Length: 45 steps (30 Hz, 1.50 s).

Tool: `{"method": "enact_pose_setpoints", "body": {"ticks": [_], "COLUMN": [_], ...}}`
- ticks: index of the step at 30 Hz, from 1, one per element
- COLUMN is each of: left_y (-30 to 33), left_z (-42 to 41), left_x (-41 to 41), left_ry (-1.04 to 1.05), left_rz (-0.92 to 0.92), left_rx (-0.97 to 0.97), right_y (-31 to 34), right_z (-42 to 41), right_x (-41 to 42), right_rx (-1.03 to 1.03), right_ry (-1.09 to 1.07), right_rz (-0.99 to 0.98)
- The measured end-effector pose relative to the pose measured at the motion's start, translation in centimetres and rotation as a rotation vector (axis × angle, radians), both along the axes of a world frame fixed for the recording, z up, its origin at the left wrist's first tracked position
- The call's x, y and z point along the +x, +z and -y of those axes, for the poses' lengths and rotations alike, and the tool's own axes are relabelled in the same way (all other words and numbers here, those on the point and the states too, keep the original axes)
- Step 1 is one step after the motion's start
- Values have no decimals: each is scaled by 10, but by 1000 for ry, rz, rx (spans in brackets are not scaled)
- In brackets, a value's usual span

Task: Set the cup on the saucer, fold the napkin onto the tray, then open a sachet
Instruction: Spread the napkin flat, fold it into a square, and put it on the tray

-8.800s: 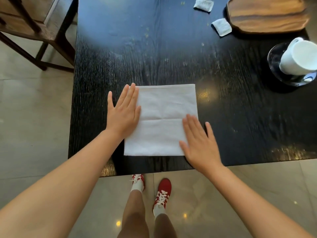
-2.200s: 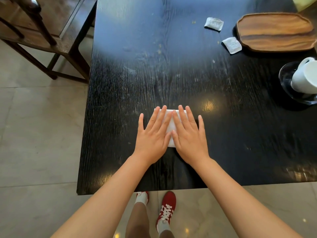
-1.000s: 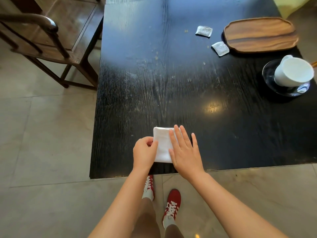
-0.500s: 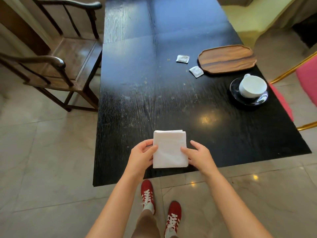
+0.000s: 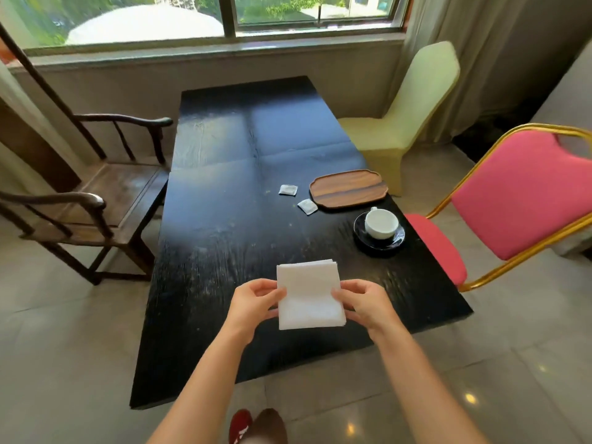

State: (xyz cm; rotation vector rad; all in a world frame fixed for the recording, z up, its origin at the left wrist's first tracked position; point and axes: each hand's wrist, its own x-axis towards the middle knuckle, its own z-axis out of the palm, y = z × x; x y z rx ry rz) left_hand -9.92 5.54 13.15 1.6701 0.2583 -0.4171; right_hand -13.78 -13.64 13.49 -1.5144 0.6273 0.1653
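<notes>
Left hand (image 5: 253, 302) and right hand (image 5: 365, 302) pinch the folded napkin (image 5: 309, 294) by opposite edges. Tray (image 5: 349, 188) lies well beyond the napkin, bare. Cup (image 5: 381, 223) sits on saucer (image 5: 397, 241), nearer the napkin.

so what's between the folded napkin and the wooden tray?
Head view: only bare black table lies between the napkin and the tray. Two sachets sit left of that line, the cup to its right.

I see a plain white napkin (image 5: 309, 294) over a black table (image 5: 230, 238) with visible wood grain. The tray (image 5: 349, 188) is brown wood with darker streaks, the cup (image 5: 382, 223) white on a black saucer (image 5: 397, 240), both sachets (image 5: 288, 189) (image 5: 307, 206) white. One chair (image 5: 525, 190) is pink with a gold frame, another (image 5: 407, 100) pale yellow-green.
</notes>
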Motion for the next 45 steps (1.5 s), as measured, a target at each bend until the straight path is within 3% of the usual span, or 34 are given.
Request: {"method": "enact_pose_setpoints", "body": {"ticks": [16, 33, 45], "left_y": [18, 32, 15], "left_z": [68, 152, 212], "left_x": [62, 155, 215], "left_ry": [-64, -96, 235], "left_rz": [10, -54, 21], "left_rx": [-86, -191, -61], "right_y": [28, 39, 8], "right_z": [69, 165, 220], "right_x": [51, 151, 256], "right_rx": [-5, -30, -68], "right_ry": [-58, 46, 268], "right_rz": [80, 61, 95]}}
